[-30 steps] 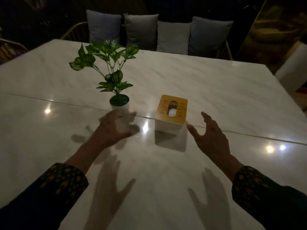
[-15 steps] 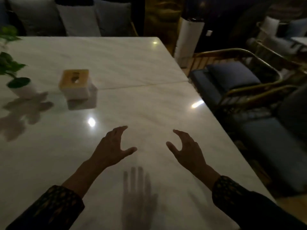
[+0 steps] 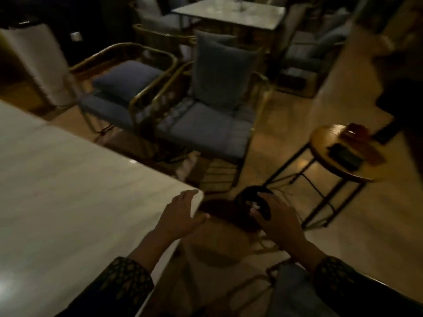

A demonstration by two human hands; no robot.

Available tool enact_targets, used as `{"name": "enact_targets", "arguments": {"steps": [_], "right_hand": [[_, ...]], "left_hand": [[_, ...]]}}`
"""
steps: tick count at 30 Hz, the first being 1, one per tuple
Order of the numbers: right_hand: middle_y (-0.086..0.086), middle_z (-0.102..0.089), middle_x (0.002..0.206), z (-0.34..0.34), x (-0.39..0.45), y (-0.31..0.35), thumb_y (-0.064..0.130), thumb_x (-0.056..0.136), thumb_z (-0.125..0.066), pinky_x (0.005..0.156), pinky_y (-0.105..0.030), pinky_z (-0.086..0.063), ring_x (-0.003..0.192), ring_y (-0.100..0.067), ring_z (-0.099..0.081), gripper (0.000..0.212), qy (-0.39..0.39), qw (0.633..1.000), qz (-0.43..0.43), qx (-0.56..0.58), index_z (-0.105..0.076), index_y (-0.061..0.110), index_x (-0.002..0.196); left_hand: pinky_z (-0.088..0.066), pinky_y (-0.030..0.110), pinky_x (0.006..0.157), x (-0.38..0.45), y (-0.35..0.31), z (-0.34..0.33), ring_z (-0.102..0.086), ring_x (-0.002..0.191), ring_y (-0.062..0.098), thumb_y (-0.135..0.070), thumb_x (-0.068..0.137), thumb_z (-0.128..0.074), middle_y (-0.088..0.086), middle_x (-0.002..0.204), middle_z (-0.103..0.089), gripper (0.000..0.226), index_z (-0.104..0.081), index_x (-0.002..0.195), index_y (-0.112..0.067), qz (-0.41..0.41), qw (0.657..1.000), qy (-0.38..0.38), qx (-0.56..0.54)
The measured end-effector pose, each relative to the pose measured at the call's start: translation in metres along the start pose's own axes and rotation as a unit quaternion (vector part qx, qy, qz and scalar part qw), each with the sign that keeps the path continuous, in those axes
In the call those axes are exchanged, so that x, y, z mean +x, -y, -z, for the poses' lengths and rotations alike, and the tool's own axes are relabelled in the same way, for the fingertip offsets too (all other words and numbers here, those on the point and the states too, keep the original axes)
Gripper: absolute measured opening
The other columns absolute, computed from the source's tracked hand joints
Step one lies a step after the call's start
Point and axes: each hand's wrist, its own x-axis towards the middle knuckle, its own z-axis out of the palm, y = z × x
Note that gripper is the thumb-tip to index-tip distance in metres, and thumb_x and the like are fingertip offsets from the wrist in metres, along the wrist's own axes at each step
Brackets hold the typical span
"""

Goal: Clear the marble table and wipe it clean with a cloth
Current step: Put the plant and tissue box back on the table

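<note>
The marble table point(image 3: 68, 191) fills the left of the blurred head view, with its near right corner at centre. My left hand point(image 3: 180, 216) hovers over that corner, fingers straight and spread, holding nothing. My right hand point(image 3: 277, 220) is off the table to the right, above the floor, fingers loosely spread and empty. A dark object point(image 3: 254, 202) lies just beyond its fingertips; I cannot tell what it is. The plant and the tissue box are out of view.
Two blue cushioned armchairs point(image 3: 206, 124) with brass frames stand beyond the table's right edge. A small round wooden side table point(image 3: 320, 143) on black legs stands at the right, carrying dark items. Another marble table point(image 3: 229, 12) is far back. A chair frame point(image 3: 251, 284) sits below my hands.
My view has swung far to the right, away from the plant and tissue box. Both hands moved with it from over the table's middle to its right corner and past the edge.
</note>
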Motion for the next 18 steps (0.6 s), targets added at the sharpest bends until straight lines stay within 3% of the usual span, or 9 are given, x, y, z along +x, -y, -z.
{"name": "enact_targets", "arguments": {"steps": [4,6,9,14,18], "right_hand": [[-0.004,-0.051,0.138,0.049,-0.013,-0.065,0.058,0.091,-0.046,0.093,-0.044,-0.048,0.118,-0.027,-0.055,0.060,-0.083,0.993,-0.075,0.030,-0.046,0.022,0.138],[-0.003,-0.051,0.137,0.065,-0.020,-0.088,0.054,0.092,-0.049,0.088,-0.040,-0.049,0.110,-0.027,-0.058,0.054,-0.119,0.985,-0.117,0.040,-0.047,0.024,0.136],[-0.003,-0.052,0.135,0.079,-0.023,-0.118,0.047,0.092,-0.057,0.082,-0.031,-0.044,0.105,-0.025,-0.060,0.049,-0.161,0.968,-0.183,0.055,-0.050,0.023,0.134],[-0.002,-0.052,0.136,0.088,-0.008,-0.167,0.050,0.091,-0.056,0.095,-0.037,-0.046,0.120,-0.022,-0.053,0.053,-0.200,0.941,-0.268,0.058,-0.049,0.022,0.135],[0.000,-0.051,0.137,0.091,0.029,-0.201,0.054,0.091,-0.053,0.093,-0.037,-0.048,0.118,-0.020,-0.054,0.054,-0.199,0.925,-0.321,0.036,-0.047,0.025,0.136]], "left_hand": [[-0.041,0.040,0.106,0.060,-0.076,-0.015,-0.042,0.131,0.023,-0.064,0.080,-0.061,0.002,0.145,-0.041,0.078,-0.037,0.143,-0.024,-0.091,0.995,0.049,0.013],[-0.041,0.044,0.107,0.092,-0.104,-0.028,-0.043,0.131,0.021,-0.074,0.074,-0.054,0.000,0.144,-0.044,0.086,-0.039,0.142,-0.025,-0.134,0.988,0.076,0.025],[-0.041,0.046,0.107,0.131,-0.142,-0.047,-0.044,0.131,0.021,-0.067,0.074,-0.063,0.001,0.143,-0.045,0.083,-0.039,0.142,-0.026,-0.162,0.981,0.105,0.020],[-0.041,0.038,0.103,0.196,-0.193,-0.085,-0.043,0.132,0.026,-0.056,0.084,-0.062,0.005,0.148,-0.039,0.077,-0.030,0.147,-0.023,-0.190,0.965,0.160,0.089],[-0.043,0.037,0.101,0.262,-0.219,-0.109,-0.047,0.128,0.025,-0.060,0.081,-0.061,0.002,0.145,-0.043,0.074,-0.035,0.142,-0.028,-0.211,0.951,0.210,0.088]]}}
